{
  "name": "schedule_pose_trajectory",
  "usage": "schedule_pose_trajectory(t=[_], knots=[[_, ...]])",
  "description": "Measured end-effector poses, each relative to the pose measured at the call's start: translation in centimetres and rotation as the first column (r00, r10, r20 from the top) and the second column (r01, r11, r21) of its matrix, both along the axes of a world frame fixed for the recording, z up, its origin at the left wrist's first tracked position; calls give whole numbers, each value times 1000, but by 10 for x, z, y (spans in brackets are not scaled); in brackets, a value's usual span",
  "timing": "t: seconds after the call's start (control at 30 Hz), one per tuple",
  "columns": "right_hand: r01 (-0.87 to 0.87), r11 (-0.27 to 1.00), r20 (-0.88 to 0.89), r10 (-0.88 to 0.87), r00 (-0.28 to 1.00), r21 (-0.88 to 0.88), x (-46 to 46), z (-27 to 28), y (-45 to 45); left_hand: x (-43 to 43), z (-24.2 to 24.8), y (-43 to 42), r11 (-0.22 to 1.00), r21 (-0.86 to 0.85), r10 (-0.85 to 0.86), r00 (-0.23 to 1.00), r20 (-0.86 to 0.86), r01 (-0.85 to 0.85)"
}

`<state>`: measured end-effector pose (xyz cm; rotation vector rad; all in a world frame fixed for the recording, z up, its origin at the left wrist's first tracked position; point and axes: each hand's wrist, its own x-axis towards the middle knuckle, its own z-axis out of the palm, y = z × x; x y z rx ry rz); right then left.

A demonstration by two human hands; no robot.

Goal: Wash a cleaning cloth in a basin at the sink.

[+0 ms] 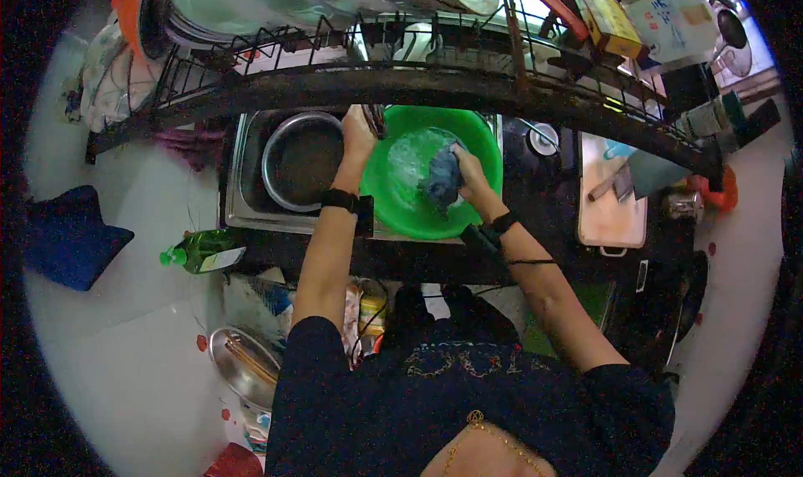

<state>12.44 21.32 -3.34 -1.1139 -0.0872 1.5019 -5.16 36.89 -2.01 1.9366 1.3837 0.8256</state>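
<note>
A round green plastic basin (433,223) rests on the right part of the steel sink (241,207), with sudsy water in it. My right hand (472,174) grips a wet dark grey cloth (444,176) above or in that water. At the basin's upper left rim is my left hand (359,132), its fingers mostly hidden under the rack's edge. Against its inner side shows a dark, shiny object (377,122); I cannot tell what it is or whether the hand grips it. A round metal-rimmed pan (271,185) sits in the left sink bowl.
A black wire dish rack (326,88) spans above the sink, loaded with dishes. Green bottle (216,251) lies at left on the counter's edge. To the right are a white cutting board (611,223) and a cleaver (622,185). A steel bowl (229,376) with chopsticks stands lower left.
</note>
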Motion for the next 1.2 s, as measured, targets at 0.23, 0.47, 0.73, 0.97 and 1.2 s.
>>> schedule_pose_trajectory(t=[0.23, 0.47, 0.73, 0.97, 1.2], knots=[[-31, 998, 38, 33, 999, -52, -16, -16, 6, 1, 11, -14, 990, 103, 73, 981, 179, -93], [-96, 989, 13, 98, 995, -116, -34, -22, 12, -3, -13, -7, 991, 113, 49, 972, 231, -76], [-115, 991, -76, 110, 991, -65, -54, -21, 20, -22, -29, -13, 975, 169, 110, 971, 212, -147], [-15, 986, 39, 9, 999, 168, -70, -15, 39, 3, -54, -111, 325, -848, 786, 379, 488, 419], [-355, 931, 906, 75, 417, 86, -91, 12, 45, 6, -69, -84, 445, -700, 749, 196, 633, 558]])
